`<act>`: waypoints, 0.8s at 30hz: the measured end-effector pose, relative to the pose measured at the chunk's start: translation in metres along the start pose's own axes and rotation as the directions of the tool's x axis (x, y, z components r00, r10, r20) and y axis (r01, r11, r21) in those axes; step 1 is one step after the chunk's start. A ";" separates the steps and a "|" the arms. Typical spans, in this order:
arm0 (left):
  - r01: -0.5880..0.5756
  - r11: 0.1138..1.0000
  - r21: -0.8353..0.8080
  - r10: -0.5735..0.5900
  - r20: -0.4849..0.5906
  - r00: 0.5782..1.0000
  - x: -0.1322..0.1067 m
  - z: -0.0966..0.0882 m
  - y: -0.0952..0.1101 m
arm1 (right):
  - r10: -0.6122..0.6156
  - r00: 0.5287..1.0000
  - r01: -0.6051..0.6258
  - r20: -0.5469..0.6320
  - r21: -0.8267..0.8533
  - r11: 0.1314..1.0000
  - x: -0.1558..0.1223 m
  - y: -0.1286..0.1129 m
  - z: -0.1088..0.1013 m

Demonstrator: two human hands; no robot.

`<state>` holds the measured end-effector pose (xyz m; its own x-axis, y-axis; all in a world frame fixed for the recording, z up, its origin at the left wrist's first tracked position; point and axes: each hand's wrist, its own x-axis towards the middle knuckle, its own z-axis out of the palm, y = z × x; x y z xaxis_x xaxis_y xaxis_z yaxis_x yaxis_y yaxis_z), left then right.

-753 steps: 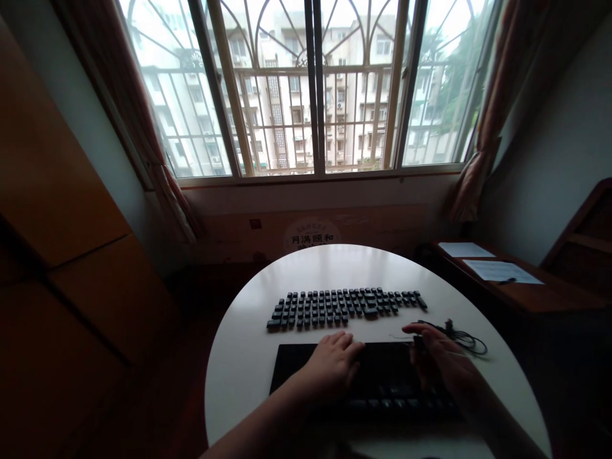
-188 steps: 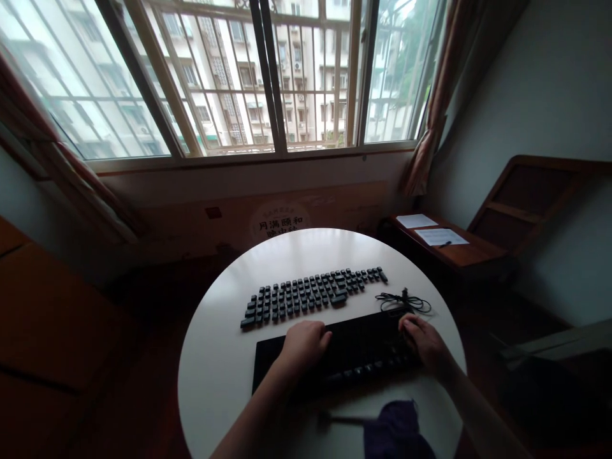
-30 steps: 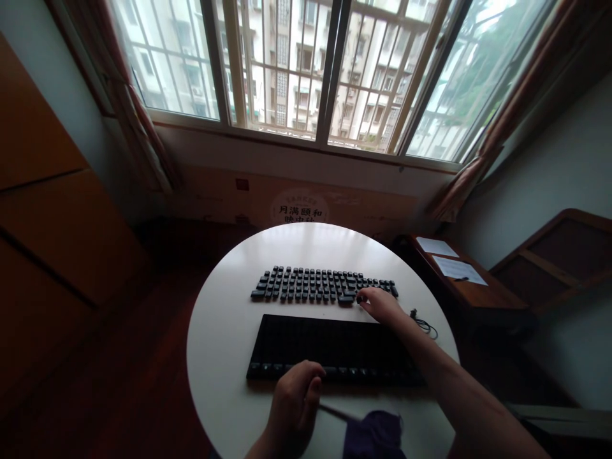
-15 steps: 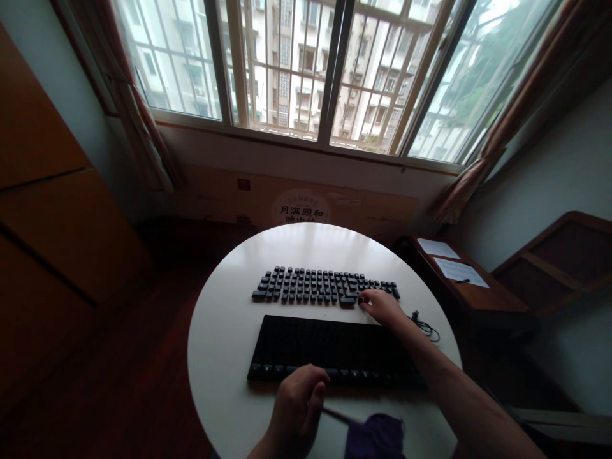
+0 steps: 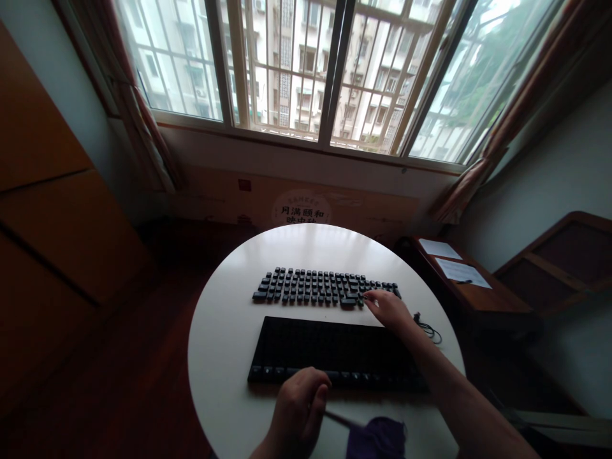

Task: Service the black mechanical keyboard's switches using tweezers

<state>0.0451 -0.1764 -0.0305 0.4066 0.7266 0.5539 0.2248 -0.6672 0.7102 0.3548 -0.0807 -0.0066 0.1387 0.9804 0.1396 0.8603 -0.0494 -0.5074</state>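
Observation:
Small black keycaps point(image 5: 313, 287) lie in rows on the white round table point(image 5: 220, 344). At the right end of their lowest row, my right hand point(image 5: 389, 309) has its thumb and index fingertip slightly apart, just beside a keycap point(image 5: 361, 302). Nearer to me is a black keyboard point(image 5: 325, 344), its upper part dark and its front row still bearing keys. My left hand point(image 5: 301, 405) is closed around a thin dark rod-shaped tool point(image 5: 338, 418) in front of the keyboard. The tool's far end points toward a purple cloth point(image 5: 377, 438) at the near table edge.
A coiled black cable point(image 5: 430, 331) lies on the table's right side. Beyond, a brown wooden desk point(image 5: 497, 299) carries white papers point(image 5: 461, 273) and a pen. A barred window point(image 5: 325, 70) and curtains stand behind, with an orange-brown cabinet point(image 5: 48, 191) at left.
My right hand has drawn slightly right, and its fingertips have parted from the keycap at the row's end, which now shows on the table. My left hand stays nearly in place.

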 end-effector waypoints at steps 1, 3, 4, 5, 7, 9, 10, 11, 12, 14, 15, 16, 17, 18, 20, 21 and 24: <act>-0.005 1.000 0.011 0.005 0.005 1.000 0.000 0.000 0.000 | 0.005 0.999 -0.002 -0.046 0.057 0.998 -0.005 0.001 -0.005; -0.017 0.999 0.029 0.017 0.019 1.000 0.000 0.001 -0.001 | 0.044 0.989 -0.017 -0.144 0.185 0.983 -0.019 0.003 -0.018; -0.020 0.999 0.036 0.019 0.026 0.999 0.000 0.002 -0.001 | 0.080 0.978 -0.029 -0.192 0.255 0.967 -0.029 0.006 -0.025; -0.022 0.999 0.041 0.021 0.035 0.999 -0.001 0.002 -0.001 | 0.125 0.965 -0.045 -0.232 0.324 0.945 -0.039 0.009 -0.032; -0.019 0.999 0.049 0.017 0.057 0.998 -0.001 0.004 -0.002 | 0.214 0.935 -0.070 -0.285 0.442 0.894 -0.063 0.017 -0.045; -0.025 0.998 0.064 0.020 0.076 0.997 -0.001 0.005 -0.002 | 0.304 0.907 -0.097 -0.292 0.558 0.824 -0.089 0.026 -0.054; -0.035 0.996 0.076 0.029 0.081 0.996 0.000 0.005 -0.001 | 0.361 0.895 -0.114 -0.263 0.647 0.754 -0.102 0.030 -0.056; -0.050 0.995 0.091 0.043 0.085 0.995 0.001 0.005 -0.001 | 0.420 0.882 -0.135 -0.215 0.738 0.661 -0.114 0.034 -0.058; -0.070 0.991 0.110 0.060 0.087 0.994 0.002 0.005 0.000 | 0.471 0.869 -0.163 -0.150 0.812 0.561 -0.125 0.038 -0.058; -0.112 0.981 0.160 0.098 0.093 0.991 0.006 0.006 0.003 | 0.532 0.846 -0.222 -0.033 0.885 0.408 -0.144 0.044 -0.056; -0.131 0.973 0.188 0.113 0.102 0.988 0.008 0.007 0.005 | 0.541 0.841 -0.246 -0.006 0.886 0.392 -0.152 0.046 -0.054; -0.148 0.965 0.217 0.125 0.114 0.986 0.009 0.008 0.006 | 0.544 0.839 -0.261 0.002 0.878 0.400 -0.159 0.048 -0.052; -0.162 0.956 0.244 0.134 0.130 0.982 0.010 0.010 0.008 | 0.539 0.842 -0.265 -0.004 0.868 0.420 -0.164 0.049 -0.050; -0.177 0.946 0.270 0.142 0.145 0.979 0.011 0.011 0.009 | 0.529 0.848 -0.255 -0.028 0.853 0.454 -0.167 0.049 -0.047; -0.203 0.925 0.320 0.154 0.173 0.973 0.010 0.015 0.008 | 0.501 0.860 -0.221 -0.097 0.814 0.537 -0.170 0.048 -0.041; -0.213 0.913 0.349 0.159 0.179 0.971 0.010 0.017 0.007 | 0.486 0.865 -0.206 -0.126 0.793 0.573 -0.170 0.047 -0.037; -0.220 0.869 0.443 0.159 0.170 0.972 0.005 0.023 -0.002 | 0.447 0.879 -0.186 -0.163 0.747 0.638 -0.165 0.044 -0.028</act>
<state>0.0668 -0.1749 -0.0389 0.5817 0.5725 0.5778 0.4986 -0.8122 0.3028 0.3830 -0.2503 -0.0283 0.5867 0.8091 0.0349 0.1568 -0.0712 -0.9851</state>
